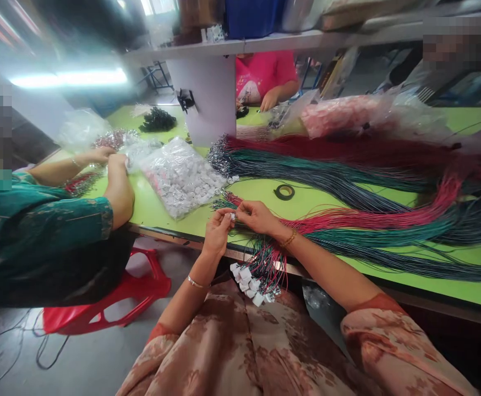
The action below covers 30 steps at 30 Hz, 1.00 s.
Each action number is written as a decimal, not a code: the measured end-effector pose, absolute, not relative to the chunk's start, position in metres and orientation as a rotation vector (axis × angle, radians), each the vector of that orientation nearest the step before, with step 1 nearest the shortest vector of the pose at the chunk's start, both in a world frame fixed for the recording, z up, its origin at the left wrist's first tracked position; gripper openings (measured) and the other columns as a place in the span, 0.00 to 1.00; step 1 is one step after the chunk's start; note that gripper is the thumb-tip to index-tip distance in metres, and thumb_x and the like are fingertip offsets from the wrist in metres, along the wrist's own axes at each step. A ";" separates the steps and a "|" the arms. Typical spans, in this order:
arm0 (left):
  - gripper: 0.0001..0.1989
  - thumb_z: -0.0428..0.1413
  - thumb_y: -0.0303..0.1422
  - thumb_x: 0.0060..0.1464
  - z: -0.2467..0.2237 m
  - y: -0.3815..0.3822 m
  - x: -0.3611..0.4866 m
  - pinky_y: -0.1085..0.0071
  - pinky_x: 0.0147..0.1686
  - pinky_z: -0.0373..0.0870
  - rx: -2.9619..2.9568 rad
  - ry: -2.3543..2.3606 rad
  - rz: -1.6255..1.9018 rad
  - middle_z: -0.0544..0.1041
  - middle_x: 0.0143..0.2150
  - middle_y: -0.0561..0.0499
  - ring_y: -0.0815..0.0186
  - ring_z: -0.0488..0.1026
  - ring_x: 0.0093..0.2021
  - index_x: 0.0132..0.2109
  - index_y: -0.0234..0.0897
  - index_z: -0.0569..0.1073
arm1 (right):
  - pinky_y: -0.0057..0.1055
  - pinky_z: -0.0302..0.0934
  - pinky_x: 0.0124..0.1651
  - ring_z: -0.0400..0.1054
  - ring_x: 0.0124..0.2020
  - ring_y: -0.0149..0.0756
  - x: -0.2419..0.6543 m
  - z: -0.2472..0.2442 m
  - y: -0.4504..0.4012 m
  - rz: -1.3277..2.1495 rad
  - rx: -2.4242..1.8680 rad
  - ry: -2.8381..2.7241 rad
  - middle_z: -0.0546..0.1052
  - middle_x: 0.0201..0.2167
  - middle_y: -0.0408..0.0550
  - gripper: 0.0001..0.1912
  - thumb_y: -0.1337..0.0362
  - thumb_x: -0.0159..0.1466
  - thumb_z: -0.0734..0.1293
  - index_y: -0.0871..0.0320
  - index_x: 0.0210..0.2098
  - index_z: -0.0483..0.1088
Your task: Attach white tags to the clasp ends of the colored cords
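My left hand [218,230] pinches a small white plastic connector [233,216] above the table's front edge. Close against it, the fingers of my right hand [260,218] are pinched together; a wire seems to be between them, but it is too small to make out. Beneath my right wrist, wires with white connectors [249,283] on their ends hang over the edge towards my lap. Long bundles of red wires [372,219], green wires [368,238] and black wires [393,257] stretch off to the right, their metal-tipped ends lying just beyond my hands.
A clear bag of white connectors [182,179] lies left of centre, and a roll of black tape [284,192] sits beyond my right hand. At left, a co-worker in a green sleeve [79,214] handles parts beside a red stool [141,291]. Another person in pink [267,74] sits opposite.
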<state>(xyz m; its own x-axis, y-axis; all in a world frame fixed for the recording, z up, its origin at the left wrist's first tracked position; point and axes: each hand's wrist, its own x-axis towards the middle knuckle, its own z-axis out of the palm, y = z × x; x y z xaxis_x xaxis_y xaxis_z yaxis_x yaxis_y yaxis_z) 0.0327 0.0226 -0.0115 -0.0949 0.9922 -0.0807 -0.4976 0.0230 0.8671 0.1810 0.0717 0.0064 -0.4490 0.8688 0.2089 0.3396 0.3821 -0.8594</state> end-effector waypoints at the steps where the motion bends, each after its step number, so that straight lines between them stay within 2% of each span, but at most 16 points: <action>1: 0.12 0.66 0.35 0.45 -0.012 0.023 0.033 0.78 0.30 0.63 0.722 0.932 1.457 0.73 0.29 0.55 0.76 0.65 0.26 0.36 0.35 0.74 | 0.25 0.48 0.28 0.55 0.23 0.26 0.181 0.007 0.070 0.978 -1.036 -1.993 0.68 0.21 0.40 0.11 0.60 0.59 0.62 0.60 0.25 0.67; 4: 0.13 0.67 0.35 0.43 -0.014 0.024 0.033 0.78 0.29 0.63 0.676 0.952 1.457 0.74 0.30 0.54 0.76 0.65 0.27 0.35 0.35 0.75 | 0.25 0.48 0.28 0.56 0.23 0.26 0.183 0.009 0.066 0.919 -1.021 -2.072 0.70 0.22 0.41 0.09 0.63 0.60 0.62 0.61 0.28 0.70; 7: 0.13 0.67 0.36 0.43 -0.015 0.022 0.032 0.78 0.29 0.63 0.705 0.981 1.462 0.75 0.31 0.54 0.76 0.65 0.26 0.36 0.35 0.76 | 0.25 0.47 0.28 0.56 0.22 0.26 0.181 0.009 0.061 0.872 -1.046 -2.116 0.69 0.21 0.41 0.07 0.67 0.59 0.62 0.61 0.27 0.69; 12: 0.12 0.66 0.36 0.45 -0.020 0.016 0.029 0.77 0.28 0.61 0.795 1.044 1.431 0.72 0.26 0.55 0.76 0.63 0.25 0.35 0.34 0.76 | 0.26 0.48 0.29 0.57 0.22 0.27 0.179 0.006 0.061 0.810 -1.070 -2.214 0.71 0.21 0.42 0.06 0.68 0.57 0.63 0.61 0.26 0.70; 15: 0.12 0.65 0.36 0.45 -0.020 0.015 0.025 0.77 0.28 0.61 0.765 1.042 1.404 0.73 0.28 0.54 0.76 0.64 0.25 0.36 0.34 0.76 | 0.26 0.52 0.32 0.61 0.26 0.29 0.184 0.009 0.082 0.842 -1.062 -2.186 0.75 0.25 0.44 0.08 0.66 0.59 0.61 0.61 0.29 0.72; 17: 0.12 0.66 0.35 0.45 -0.018 0.017 0.022 0.77 0.28 0.62 0.744 1.042 1.411 0.75 0.31 0.53 0.76 0.65 0.26 0.36 0.34 0.76 | 0.26 0.53 0.33 0.64 0.28 0.30 0.187 0.009 0.104 0.783 -1.211 -2.078 0.77 0.28 0.47 0.10 0.64 0.60 0.61 0.62 0.31 0.74; 22: 0.13 0.66 0.35 0.44 -0.017 0.022 0.020 0.78 0.28 0.63 0.718 1.023 1.402 0.76 0.35 0.50 0.76 0.67 0.28 0.36 0.33 0.76 | 0.28 0.50 0.30 0.63 0.26 0.31 0.186 -0.007 0.147 0.755 -1.571 -2.119 0.76 0.24 0.46 0.09 0.61 0.54 0.66 0.61 0.26 0.75; 30: 0.12 0.66 0.36 0.45 -0.020 0.025 0.020 0.78 0.28 0.63 0.735 0.995 1.394 0.76 0.35 0.50 0.76 0.67 0.28 0.36 0.34 0.77 | 0.28 0.53 0.33 0.64 0.27 0.32 0.196 -0.027 0.157 0.837 -1.430 -1.862 0.75 0.24 0.44 0.13 0.58 0.54 0.65 0.62 0.27 0.76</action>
<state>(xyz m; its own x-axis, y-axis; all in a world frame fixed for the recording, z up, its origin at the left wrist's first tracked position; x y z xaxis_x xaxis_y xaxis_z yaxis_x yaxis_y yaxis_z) 0.0198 0.0246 -0.0203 -0.0881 0.9874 -0.1313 -0.4448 0.0790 0.8922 0.1955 0.1566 -0.0272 -0.2051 0.9731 0.1051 0.5671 0.2057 -0.7975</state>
